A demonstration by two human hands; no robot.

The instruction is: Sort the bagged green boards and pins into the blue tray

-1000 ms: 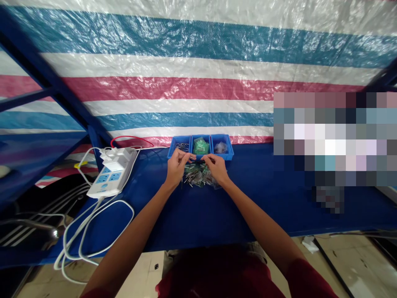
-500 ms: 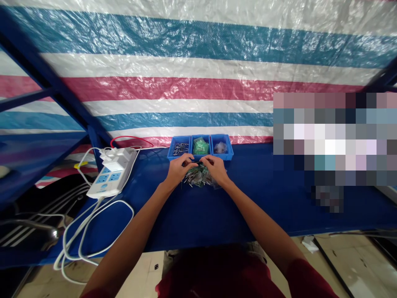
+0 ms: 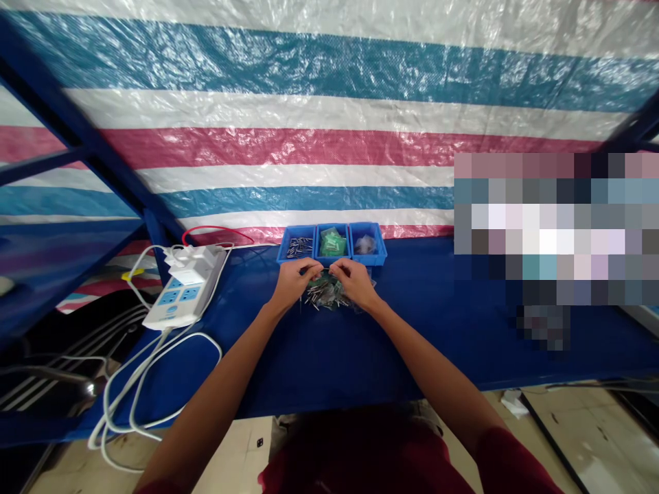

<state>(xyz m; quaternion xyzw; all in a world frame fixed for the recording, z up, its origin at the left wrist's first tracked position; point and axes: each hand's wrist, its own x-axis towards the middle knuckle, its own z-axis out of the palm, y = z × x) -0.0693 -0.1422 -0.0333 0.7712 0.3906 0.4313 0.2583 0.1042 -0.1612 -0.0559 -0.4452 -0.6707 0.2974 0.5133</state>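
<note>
My left hand (image 3: 297,280) and my right hand (image 3: 355,281) meet fingertip to fingertip over a mixed pile (image 3: 328,293) on the table. Both are closed in a pinch, with a small thin thing between them that I cannot make out. In the pile lie thin metal pieces like screws or nails, green bits and clear plastic, partly covered by my hands. Just behind stand three joined blue bins. Thin metal pieces fill the left bin (image 3: 281,255), green packets lie in the middle bin (image 3: 318,256), and clear plastic pieces lie in the right bin (image 3: 378,259).
A white power strip (image 3: 178,302) with plugs and looped white cables (image 3: 134,384) lies left on the blue table (image 3: 329,370). Blue frame bars (image 3: 110,171) and a striped plastic sheet (image 3: 319,147) stand behind. The right side is pixelated.
My fingertips have shifted slightly over the pile, and my right hand has moved a little left. The bins and the power strip stay where they were.
</note>
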